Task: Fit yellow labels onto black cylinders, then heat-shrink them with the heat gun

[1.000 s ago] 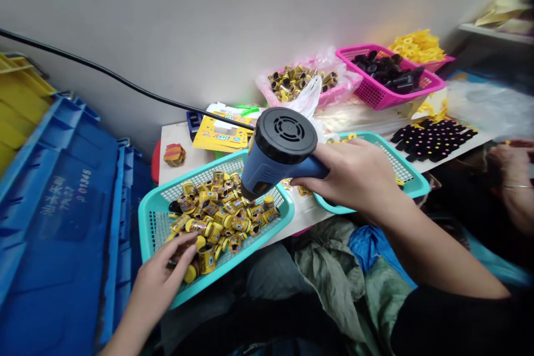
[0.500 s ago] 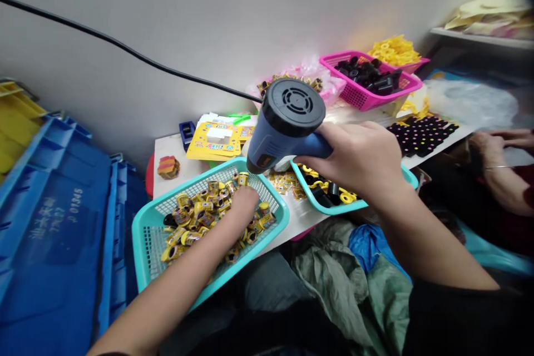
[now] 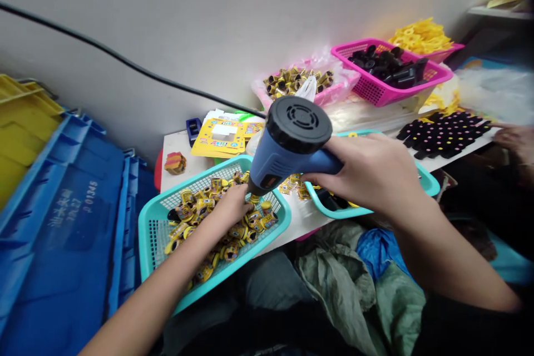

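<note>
My right hand (image 3: 367, 169) is wrapped round the handle of a blue heat gun (image 3: 277, 153) with a black vented end. Its nozzle points down over the near turquoise basket (image 3: 146, 233). My left hand (image 3: 233, 203) reaches into that basket, its fingers closed on a small yellow cylindrical piece (image 3: 254, 198) right below the nozzle. Part of the piece is hidden by the fingers and nozzle. Around this hand lie many small yellow printed cylinders (image 3: 200, 211) with dark open ends.
Another turquoise basket (image 3: 354, 212) with black and yellow parts stands right. Behind are pink baskets (image 3: 369, 89), yellow printed cards (image 3: 221, 136) and black dotted pieces (image 3: 446, 133). Blue crates (image 3: 62, 222) stand left. A black cord (image 3: 137, 67) crosses the wall. A co-worker's hand (image 3: 515, 142) is far right.
My left hand has shifted slightly left and turned, bringing the small yellow piece into sight beneath the nozzle. The heat gun sits lower in the picture, and the camera view has shifted.
</note>
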Available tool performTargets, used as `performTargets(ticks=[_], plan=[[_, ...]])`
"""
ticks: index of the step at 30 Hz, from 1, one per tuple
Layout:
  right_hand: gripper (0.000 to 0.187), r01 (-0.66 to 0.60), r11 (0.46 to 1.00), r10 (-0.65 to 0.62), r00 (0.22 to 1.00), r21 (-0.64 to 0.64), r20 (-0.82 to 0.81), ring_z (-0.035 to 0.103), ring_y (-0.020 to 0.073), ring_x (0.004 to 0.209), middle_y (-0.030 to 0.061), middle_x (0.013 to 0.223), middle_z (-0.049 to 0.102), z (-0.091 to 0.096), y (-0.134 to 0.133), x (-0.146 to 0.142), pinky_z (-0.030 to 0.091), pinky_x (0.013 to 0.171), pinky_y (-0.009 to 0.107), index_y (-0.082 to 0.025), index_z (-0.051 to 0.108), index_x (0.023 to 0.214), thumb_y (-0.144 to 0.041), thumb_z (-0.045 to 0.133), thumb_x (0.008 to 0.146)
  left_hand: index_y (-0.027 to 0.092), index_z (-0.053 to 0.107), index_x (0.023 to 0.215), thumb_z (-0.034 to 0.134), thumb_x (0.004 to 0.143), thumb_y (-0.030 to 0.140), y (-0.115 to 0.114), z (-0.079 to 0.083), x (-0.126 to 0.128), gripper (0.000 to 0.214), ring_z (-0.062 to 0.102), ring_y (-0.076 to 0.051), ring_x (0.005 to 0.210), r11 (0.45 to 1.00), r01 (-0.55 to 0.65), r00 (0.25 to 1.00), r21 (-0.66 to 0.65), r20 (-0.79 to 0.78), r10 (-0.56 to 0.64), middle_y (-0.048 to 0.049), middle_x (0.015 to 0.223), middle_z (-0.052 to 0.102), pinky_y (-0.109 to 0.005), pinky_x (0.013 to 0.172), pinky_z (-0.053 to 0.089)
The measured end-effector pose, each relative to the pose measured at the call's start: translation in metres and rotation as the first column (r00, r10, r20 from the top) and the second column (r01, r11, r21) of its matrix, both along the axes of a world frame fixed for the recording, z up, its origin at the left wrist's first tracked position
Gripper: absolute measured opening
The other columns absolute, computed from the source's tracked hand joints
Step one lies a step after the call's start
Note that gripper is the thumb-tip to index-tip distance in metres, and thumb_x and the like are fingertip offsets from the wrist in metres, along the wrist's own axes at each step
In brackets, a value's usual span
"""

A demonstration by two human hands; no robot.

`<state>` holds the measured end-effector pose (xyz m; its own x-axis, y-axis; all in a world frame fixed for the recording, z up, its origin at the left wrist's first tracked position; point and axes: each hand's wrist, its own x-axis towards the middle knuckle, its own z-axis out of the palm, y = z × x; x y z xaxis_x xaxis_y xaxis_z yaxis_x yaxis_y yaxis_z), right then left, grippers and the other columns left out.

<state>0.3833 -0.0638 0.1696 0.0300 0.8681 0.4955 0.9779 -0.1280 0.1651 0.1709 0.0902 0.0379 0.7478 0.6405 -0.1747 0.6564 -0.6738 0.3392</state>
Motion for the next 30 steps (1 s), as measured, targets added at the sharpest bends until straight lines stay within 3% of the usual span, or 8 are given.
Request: performTargets(ticks=[5,11,14,19,22,25,28,30], plan=[[0.038,0.009,0.998,-0.008,1.0,-0.055,0.03,0.06,0.0199,0.067,0.0038,0.079,0.069,-0.002,0.005,-0.01,0.026,0.063,0.031,-0.021,0.061,0.085,-0.058,0.063,0.077,0.021,0.064,0.118,0.053,0.085,0.046,-0.003,0.033,-0.089,0.043,0.062,-0.028,0.112,0.968,-0.243,0.961,0.056,0.154,0.232,-0.0082,0.121,0.068,-0.039,0.099,0.046],[0.043,0.033,0.999,-0.032,0.996,-0.015,0.084,0.06,0.0201,0.066,0.0053,0.079,0.07,0.002,0.015,-0.014,0.023,0.061,0.031,-0.019,0.062,0.088,-0.061,0.06,0.078,0.012,0.044,0.143,0.047,0.084,0.055,-0.019,-0.015,-0.171,0.073,0.031,-0.038,0.142,0.813,-0.545,0.837,0.203,0.074,0.543,-0.0216,0.153,0.036,-0.056,0.114,0.025],[0.043,0.024,1.0,-0.023,0.997,-0.009,0.074,0.06,0.0204,0.065,0.005,0.077,0.069,0.003,0.021,-0.019,0.021,0.06,0.031,-0.02,0.063,0.088,-0.062,0.06,0.078,0.013,0.032,0.15,0.047,0.084,0.058,-0.028,-0.035,-0.173,0.081,0.021,-0.038,0.146,0.827,-0.538,0.839,0.163,0.01,0.544,-0.0233,0.157,0.026,-0.059,0.116,0.015],[0.041,-0.047,0.998,0.046,0.998,0.037,0.031,0.059,0.0205,0.064,0.0052,0.074,0.069,0.001,0.028,-0.031,0.022,0.059,0.03,-0.021,0.063,0.088,-0.061,0.062,0.078,0.012,0.022,0.152,0.046,0.086,0.06,-0.014,-0.04,-0.157,0.085,0.015,-0.039,0.147,0.806,-0.593,0.797,0.004,0.145,0.586,-0.0267,0.158,0.02,-0.059,0.114,0.02],[0.043,-0.069,0.997,0.068,0.998,0.044,0.014,0.059,0.0218,0.064,0.007,0.077,0.069,-0.001,0.031,-0.036,0.023,0.058,0.03,-0.021,0.063,0.091,-0.063,0.06,0.079,0.019,0.031,0.15,0.05,0.086,0.053,-0.009,-0.032,-0.14,0.075,0.021,-0.04,0.146,0.806,-0.567,0.79,-0.168,0.168,0.59,-0.0223,0.16,0.012,-0.057,0.112,0.027],[0.051,-0.047,0.997,0.047,0.999,0.065,0.005,0.058,0.0243,0.062,0.0096,0.077,0.069,-0.002,0.033,-0.039,0.022,0.057,0.03,-0.02,0.064,0.094,-0.069,0.055,0.079,0.026,0.045,0.143,0.057,0.084,0.047,-0.019,-0.013,-0.124,0.063,0.017,-0.037,0.147,0.912,-0.334,0.901,-0.239,0.203,0.384,-0.0138,0.162,0.014,-0.055,0.114,0.026],[0.056,-0.028,0.998,0.028,1.0,0.053,0.001,0.058,0.0267,0.062,0.012,0.077,0.068,-0.002,0.033,-0.041,0.022,0.056,0.03,-0.019,0.063,0.091,-0.072,0.049,0.08,0.032,0.043,0.144,0.056,0.087,0.048,-0.031,0.006,-0.122,0.061,0.019,-0.031,0.148,0.935,-0.118,0.934,-0.335,0.282,0.219,-0.0071,0.161,0.023,-0.049,0.116,0.026],[0.058,-0.04,0.998,0.04,0.999,0.046,-0.004,0.058,0.0276,0.062,0.0125,0.078,0.068,-0.003,0.031,-0.04,0.023,0.056,0.031,-0.019,0.063,0.09,-0.074,0.044,0.082,0.029,0.044,0.143,0.052,0.089,0.047,-0.037,0.011,-0.134,0.058,0.027,-0.026,0.146,0.929,-0.165,0.886,-0.331,0.365,0.287,-0.007,0.158,0.032,-0.045,0.117,0.025]])
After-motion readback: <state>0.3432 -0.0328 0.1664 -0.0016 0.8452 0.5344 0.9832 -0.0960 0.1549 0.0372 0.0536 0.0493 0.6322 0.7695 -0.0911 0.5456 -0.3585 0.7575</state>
